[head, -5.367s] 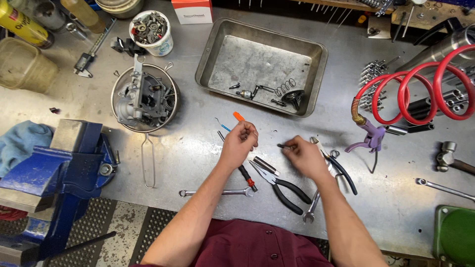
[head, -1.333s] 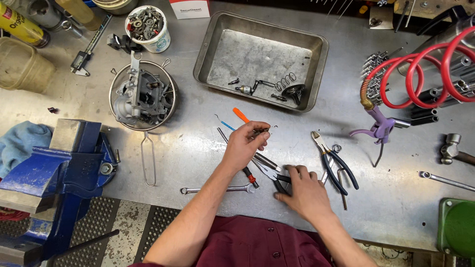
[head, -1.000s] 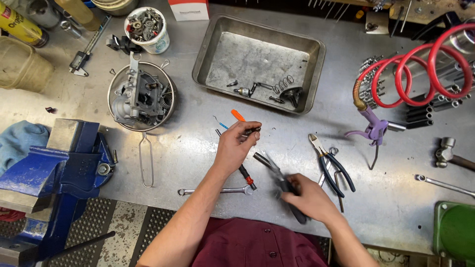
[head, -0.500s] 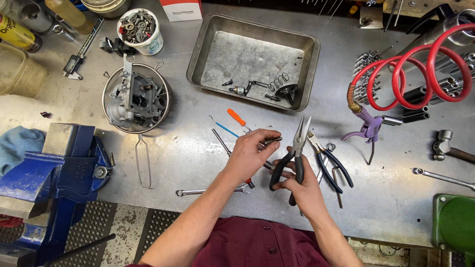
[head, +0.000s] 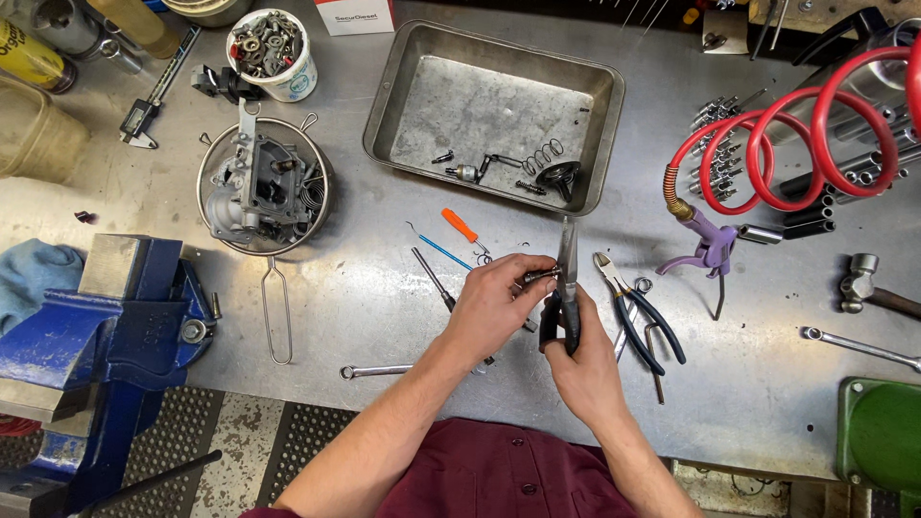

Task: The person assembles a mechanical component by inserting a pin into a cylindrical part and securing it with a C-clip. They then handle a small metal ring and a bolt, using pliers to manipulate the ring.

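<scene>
Surroundings: metal tray [head: 413, 144] far, side cutters [head: 633, 312] right, on bench [head: 384, 288].
Left hand [head: 494, 307]: pinching small metal part [head: 539, 276].
Right hand [head: 580, 360]: gripping needle-nose pliers [head: 566, 278] upright.

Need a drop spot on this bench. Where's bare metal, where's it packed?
Bare steel lies between the blue bench vise and the left hand, below the round wire strainer basket. More lies right of the black-handled cutters, below the red coiled air hose. Much of the grey metal tray floor is bare. It's crowded around the right hand holding long-nose pliers.
</scene>
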